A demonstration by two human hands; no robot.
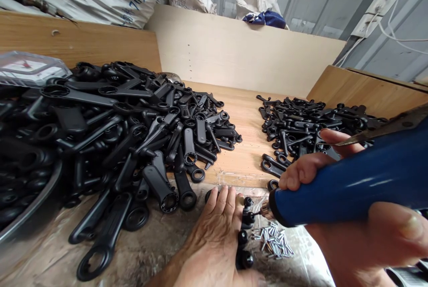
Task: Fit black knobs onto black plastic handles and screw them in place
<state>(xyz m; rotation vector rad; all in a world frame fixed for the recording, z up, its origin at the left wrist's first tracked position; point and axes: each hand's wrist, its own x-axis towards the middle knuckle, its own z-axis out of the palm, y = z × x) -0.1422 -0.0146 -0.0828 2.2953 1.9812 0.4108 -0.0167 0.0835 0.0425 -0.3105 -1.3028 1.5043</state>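
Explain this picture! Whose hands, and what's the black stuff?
No robot here: these are one person's bare hands, seen from a camera on that person's head. The right hand grips a blue power tool, its thin tip by a row of black knobs. The left hand lies flat beside them. Near the tip is a little heap of silvery screws. The black stuff is lots of handle-like parts, in a big left pile and a smaller right pile on the table.
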